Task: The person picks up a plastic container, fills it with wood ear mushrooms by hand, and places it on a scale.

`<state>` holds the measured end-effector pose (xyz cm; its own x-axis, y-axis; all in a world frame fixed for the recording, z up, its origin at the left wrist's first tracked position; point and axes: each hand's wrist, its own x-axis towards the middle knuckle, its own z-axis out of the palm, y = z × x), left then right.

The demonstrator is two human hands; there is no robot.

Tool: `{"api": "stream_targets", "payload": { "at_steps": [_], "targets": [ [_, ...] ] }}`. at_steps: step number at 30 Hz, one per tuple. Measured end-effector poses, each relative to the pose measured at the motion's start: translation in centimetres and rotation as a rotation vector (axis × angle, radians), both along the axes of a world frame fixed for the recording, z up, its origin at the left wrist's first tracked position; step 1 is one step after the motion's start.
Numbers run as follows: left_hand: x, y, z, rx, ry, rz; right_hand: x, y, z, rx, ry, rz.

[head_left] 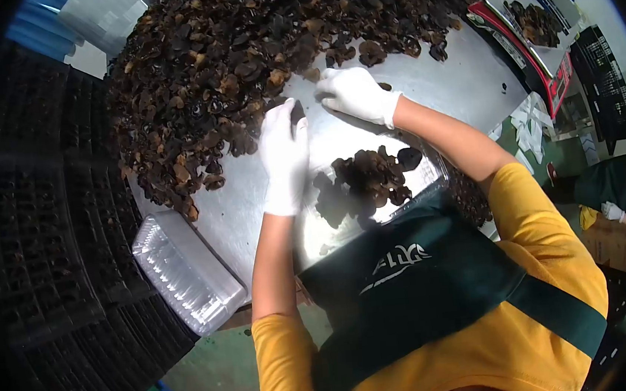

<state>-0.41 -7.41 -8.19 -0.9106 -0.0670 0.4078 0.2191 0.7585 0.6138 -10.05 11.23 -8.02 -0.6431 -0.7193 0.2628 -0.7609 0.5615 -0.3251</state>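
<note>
Both hands wear white gloves over a metal table (224, 203). My left hand (284, 149) points away from me, with a dark piece of dried black fungus (297, 112) between thumb and fingers. To its right, my right hand (356, 96) has its fingers curled in at the edge of the big heap of dried black fungus (241, 53). A tan piece sits by its fingertips; whatever lies inside them is hidden. Nearer my body is a small cluster of dried black fungus (372, 177), beside a brightly lit, shiny surface and a clear plastic edge (431, 189).
Nested clear plastic boxes (189, 269) stand at the table's left edge. Stacked black crates (47, 219) fill the far left. At right are a tray with more fungus (532, 23), white gloves or cloths (530, 128) and another person's gloved hand (612, 212).
</note>
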Motion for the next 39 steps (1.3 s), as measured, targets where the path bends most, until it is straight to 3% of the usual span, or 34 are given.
{"api": "stream_targets", "payload": {
  "at_steps": [2,4,9,14,18,21,24,26,29,32,33,36,38,39],
  "targets": [
    [-1.4,0.5,-1.0,-0.008,-0.031,0.016,-0.1,0.6,1.1,-0.156,-0.185,-0.120],
    [-2.3,1.0,-1.1,-0.192,-0.067,0.068,-1.0,1.3,1.8,-0.163,-0.145,-0.228],
    [-1.8,1.3,-1.7,0.030,-0.010,0.074,-3.0,-0.3,1.3,-0.219,-0.086,-0.204],
    [-2.2,1.3,-1.6,0.000,-0.047,0.070,-3.4,-3.4,0.4,0.065,-0.120,-0.203],
    [-2.7,1.1,0.3,0.043,-0.109,0.077,-2.1,0.3,1.2,-0.267,-0.151,-0.021],
    [-4.5,0.2,0.9,-0.042,0.081,0.224,2.5,5.6,6.3,-0.299,-0.504,0.003],
    [-7.1,-0.2,1.3,-0.298,-0.095,0.381,6.6,10.2,7.9,-0.240,-0.672,-0.097],
    [-8.1,0.4,2.2,-0.341,-0.216,0.349,9.1,11.4,8.4,-0.210,-0.622,-0.086],
    [-8.9,0.9,1.1,-0.421,-0.220,0.334,11.4,12.4,5.4,0.114,-0.330,-0.059],
    [-8.7,0.3,1.6,-0.440,-0.248,0.390,11.5,12.6,6.2,0.061,-0.402,-0.127],
    [-7.9,0.2,2.1,-0.439,-0.147,0.371,11.0,13.0,6.6,-0.096,-0.383,-0.100],
    [-4.0,2.5,6.2,-0.185,-0.087,0.230,10.0,14.4,6.7,-0.122,-0.257,-0.232],
    [-0.2,5.5,6.9,-0.024,0.039,-0.011,8.5,15.5,6.2,-0.150,-0.194,-0.270],
    [2.0,6.8,7.3,-0.072,-0.068,-0.131,7.9,15.6,6.2,-0.148,-0.190,-0.298]
  ]
}}
